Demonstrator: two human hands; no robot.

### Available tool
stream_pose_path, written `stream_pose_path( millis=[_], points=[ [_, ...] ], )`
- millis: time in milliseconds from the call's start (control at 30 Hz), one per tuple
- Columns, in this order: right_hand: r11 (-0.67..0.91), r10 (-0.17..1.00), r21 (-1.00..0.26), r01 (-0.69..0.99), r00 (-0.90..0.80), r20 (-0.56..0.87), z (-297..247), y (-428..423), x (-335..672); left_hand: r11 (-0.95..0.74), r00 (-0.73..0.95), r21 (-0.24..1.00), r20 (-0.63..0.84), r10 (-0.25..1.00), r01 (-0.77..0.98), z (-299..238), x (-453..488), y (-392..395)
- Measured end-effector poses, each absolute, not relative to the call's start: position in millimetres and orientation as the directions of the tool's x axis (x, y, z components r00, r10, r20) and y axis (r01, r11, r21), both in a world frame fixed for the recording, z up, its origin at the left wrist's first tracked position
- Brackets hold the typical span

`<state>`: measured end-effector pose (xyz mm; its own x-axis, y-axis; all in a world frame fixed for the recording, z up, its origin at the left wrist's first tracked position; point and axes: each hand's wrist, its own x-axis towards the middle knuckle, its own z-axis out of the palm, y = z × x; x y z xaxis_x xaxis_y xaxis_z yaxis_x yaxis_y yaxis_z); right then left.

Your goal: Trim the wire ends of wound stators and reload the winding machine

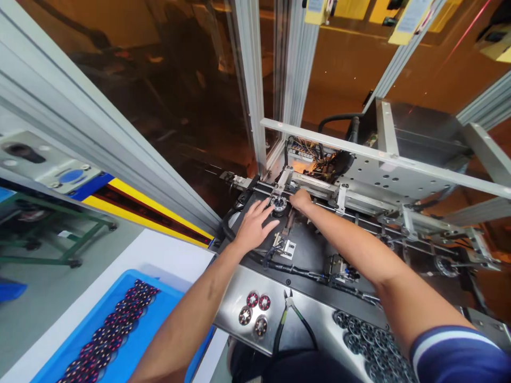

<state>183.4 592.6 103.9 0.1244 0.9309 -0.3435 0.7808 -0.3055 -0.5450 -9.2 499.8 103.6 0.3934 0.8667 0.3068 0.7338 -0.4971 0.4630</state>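
My left hand (255, 224) is open, its fingers spread at the near left side of a round metal part (278, 204) seated in the machine's fixture. The fingertips reach the edge of that part; whether they touch it I cannot tell. My right hand (300, 199) is just to the right of the part, below the metal rail, with its fingers curled closed. What those fingers grip, if anything, is hidden behind the hand. A white bracket (289, 249) sits on the dark machine plate (309, 239) in front of both hands.
Several wound motor stators (252, 299) and green-and-black cutting pliers (289, 306) lie on the steel ledge (231, 287). Ring-shaped parts (369, 340) crowd its right end. A blue tray (133, 279) at left holds rows of stators. Aluminium posts (249, 80) and a crossbar (339, 141) frame the machine.
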Motion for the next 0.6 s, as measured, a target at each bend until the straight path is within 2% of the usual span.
stream_pose_path(
  millis=[200, 367, 500, 600],
  points=[
    [-0.387, 0.884, -0.624, 0.679, 0.081, -0.46, 116, 581, 181, -0.549, 0.521, 0.31, 0.175, 0.835, 0.776, 105, 9, 517],
    [-0.39, 0.884, -0.634, 0.668, 0.079, -0.461, 115, 587, 175, -0.556, 0.548, 0.216, 0.1, 0.831, 0.803, 105, 15, 514],
    [-0.301, 0.924, -0.637, 0.71, 0.052, -0.379, 134, 575, 171, -0.566, 0.566, 0.151, 0.049, 0.823, 0.81, 109, 17, 512],
    [-0.129, 0.977, -0.665, 0.736, -0.021, -0.213, 168, 536, 189, -0.573, 0.575, 0.122, 0.02, 0.818, 0.81, 114, 17, 513]
  ],
)
